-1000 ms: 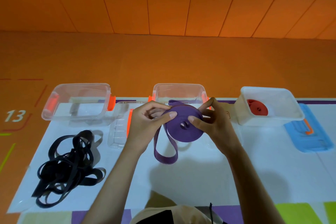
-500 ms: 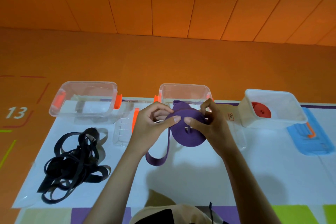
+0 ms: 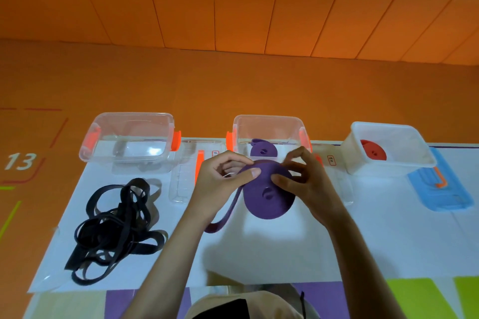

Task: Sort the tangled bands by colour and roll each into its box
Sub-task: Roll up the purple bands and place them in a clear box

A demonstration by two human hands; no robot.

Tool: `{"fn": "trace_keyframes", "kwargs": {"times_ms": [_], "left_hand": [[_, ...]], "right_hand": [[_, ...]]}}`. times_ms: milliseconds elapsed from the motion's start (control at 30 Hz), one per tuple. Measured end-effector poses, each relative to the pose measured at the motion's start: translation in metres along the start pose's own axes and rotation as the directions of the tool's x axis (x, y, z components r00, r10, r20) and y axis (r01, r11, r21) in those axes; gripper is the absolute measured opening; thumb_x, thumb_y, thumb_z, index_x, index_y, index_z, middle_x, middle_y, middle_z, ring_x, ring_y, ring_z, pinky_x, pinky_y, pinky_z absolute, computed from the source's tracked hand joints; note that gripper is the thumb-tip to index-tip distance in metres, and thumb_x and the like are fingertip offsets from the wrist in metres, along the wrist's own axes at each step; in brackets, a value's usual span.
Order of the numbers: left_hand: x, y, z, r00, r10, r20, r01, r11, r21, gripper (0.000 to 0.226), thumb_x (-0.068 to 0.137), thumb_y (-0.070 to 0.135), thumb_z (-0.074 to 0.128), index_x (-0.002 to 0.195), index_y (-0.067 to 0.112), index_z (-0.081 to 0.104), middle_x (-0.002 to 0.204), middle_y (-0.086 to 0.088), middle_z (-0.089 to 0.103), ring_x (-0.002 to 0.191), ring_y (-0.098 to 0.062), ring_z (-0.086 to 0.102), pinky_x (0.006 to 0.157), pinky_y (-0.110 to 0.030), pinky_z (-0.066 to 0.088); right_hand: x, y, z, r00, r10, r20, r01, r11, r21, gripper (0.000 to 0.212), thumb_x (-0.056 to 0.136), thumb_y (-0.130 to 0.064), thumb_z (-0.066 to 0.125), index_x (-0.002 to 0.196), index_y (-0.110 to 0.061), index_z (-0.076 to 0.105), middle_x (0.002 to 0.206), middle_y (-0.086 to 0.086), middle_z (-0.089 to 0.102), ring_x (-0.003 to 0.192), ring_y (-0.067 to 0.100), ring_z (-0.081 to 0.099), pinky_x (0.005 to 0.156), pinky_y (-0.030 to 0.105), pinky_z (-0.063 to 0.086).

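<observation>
Left hand and right hand pinch the purple roll by its rim — near the middle box.

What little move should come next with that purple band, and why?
Probably another turn of winding. The left hand and right hand hold the purple roll, but its loose tail hangs unwound toward the table. Only once that is wound in does the roll seem ready for the middle box behind it.
</observation>
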State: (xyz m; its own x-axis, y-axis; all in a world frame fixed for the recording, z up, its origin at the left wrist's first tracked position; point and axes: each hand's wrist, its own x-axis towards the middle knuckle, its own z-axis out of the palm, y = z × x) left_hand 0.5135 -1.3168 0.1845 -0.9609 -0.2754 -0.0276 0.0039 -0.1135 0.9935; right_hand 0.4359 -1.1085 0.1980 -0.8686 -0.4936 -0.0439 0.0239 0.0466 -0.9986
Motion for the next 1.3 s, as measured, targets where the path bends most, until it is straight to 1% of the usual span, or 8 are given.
{"fn": "trace_keyframes", "kwargs": {"times_ms": [233, 433, 600, 733, 833, 1000, 1167, 1300], "left_hand": [[-0.011, -0.005, -0.011, 0.984, -0.066, 0.167, 0.056, 0.997, 0.059, 0.025, 0.085, 0.021, 0.088, 0.107, 0.028, 0.080, 0.100, 0.003, 0.081, 0.093, -0.016, 0.077, 0.084, -0.026, 0.060], [-0.011, -0.002, -0.014, 0.974, -0.058, 0.217, 0.026, 0.989, 0.148, 0.031, 0.079, 0.026, 0.091, 0.108, 0.033, 0.082, 0.105, 0.006, 0.081, 0.091, -0.016, 0.075, 0.085, -0.029, 0.061], [-0.012, -0.012, -0.002, 0.986, -0.132, 0.101, 0.123, 0.988, 0.094, 0.026, 0.074, 0.030, 0.094, 0.094, 0.029, 0.078, 0.097, 0.003, 0.081, 0.082, -0.021, 0.079, 0.075, -0.031, 0.065], [-0.005, -0.022, 0.000, 0.977, -0.199, 0.082, 0.195, 0.979, 0.051, 0.029, 0.076, 0.023, 0.095, 0.099, 0.027, 0.079, 0.104, 0.000, 0.081, 0.086, -0.030, 0.079, 0.079, -0.041, 0.067], [0.004, -0.021, 0.006, 0.977, -0.210, 0.036, 0.211, 0.977, -0.017, 0.025, 0.078, 0.016, 0.094, 0.099, 0.023, 0.083, 0.105, -0.003, 0.081, 0.090, -0.029, 0.080, 0.078, -0.036, 0.065], [0.031, -0.021, 0.019, 0.975, -0.224, 0.011, 0.224, 0.974, -0.043, 0.021, 0.078, 0.018, 0.093, 0.097, 0.024, 0.085, 0.103, -0.001, 0.082, 0.089, -0.023, 0.080, 0.072, -0.025, 0.061], [0.045, -0.037, 0.041, 0.964, -0.225, -0.141, 0.217, 0.974, -0.071, 0.021, 0.082, 0.012, 0.090, 0.096, 0.025, 0.080, 0.103, 0.001, 0.080, 0.085, -0.023, 0.080, 0.070, -0.030, 0.063], [0.055, -0.049, 0.058, 0.951, -0.224, -0.215, 0.183, 0.964, -0.195, 0.033, 0.084, 0.006, 0.088, 0.112, 0.022, 0.079, 0.113, 0.000, 0.079, 0.100, -0.024, 0.078, 0.077, -0.036, 0.066]], "right_hand": [[-0.015, 0.003, 0.006, 0.989, -0.116, -0.094, 0.108, 0.990, -0.086, 0.025, 0.081, -0.013, 0.084, 0.102, -0.025, 0.079, 0.104, 0.002, 0.075, 0.098, 0.023, 0.074, 0.077, 0.027, 0.059], [-0.024, 0.010, 0.009, 0.993, -0.069, -0.094, 0.068, 0.998, -0.012, 0.025, 0.082, -0.015, 0.085, 0.094, -0.017, 0.063, 0.102, 0.003, 0.076, 0.097, 0.024, 0.076, 0.070, 0.033, 0.063], [-0.029, 0.020, 0.011, 0.956, -0.094, -0.279, 0.095, 0.995, -0.008, 0.022, 0.082, -0.012, 0.088, 0.088, -0.014, 0.067, 0.104, 0.017, 0.071, 0.093, 0.033, 0.076, 0.071, 0.047, 0.065], [-0.017, 0.023, 0.007, 0.927, -0.067, -0.369, 0.094, 0.994, 0.055, 0.027, 0.083, -0.007, 0.086, 0.081, -0.024, 0.065, 0.102, 0.013, 0.071, 0.090, 0.028, 0.077, 0.067, 0.035, 0.061], [-0.007, 0.025, -0.003, 0.953, 0.005, -0.304, 0.033, 0.992, 0.121, 0.024, 0.083, -0.017, 0.083, 0.085, -0.027, 0.062, 0.105, 0.015, 0.071, 0.096, 0.029, 0.074, 0.063, 0.032, 0.058], [0.015, 0.029, -0.032, 0.991, 0.029, -0.130, -0.018, 0.996, 0.088, 0.024, 0.086, -0.022, 0.080, 0.107, -0.033, 0.076, 0.108, -0.005, 0.075, 0.101, 0.020, 0.074, 0.065, 0.029, 0.060], [0.041, 0.035, -0.043, 0.953, -0.043, -0.299, 0.062, 0.997, 0.055, 0.018, 0.080, -0.019, 0.083, 0.089, -0.034, 0.077, 0.096, -0.008, 0.076, 0.092, 0.010, 0.073, 0.066, 0.021, 0.057], [0.062, 0.044, -0.053, 0.901, -0.029, -0.432, 0.071, 0.994, 0.081, 0.014, 0.078, -0.032, 0.082, 0.085, -0.034, 0.070, 0.092, -0.008, 0.075, 0.087, 0.009, 0.071, 0.065, 0.023, 0.055]]}}
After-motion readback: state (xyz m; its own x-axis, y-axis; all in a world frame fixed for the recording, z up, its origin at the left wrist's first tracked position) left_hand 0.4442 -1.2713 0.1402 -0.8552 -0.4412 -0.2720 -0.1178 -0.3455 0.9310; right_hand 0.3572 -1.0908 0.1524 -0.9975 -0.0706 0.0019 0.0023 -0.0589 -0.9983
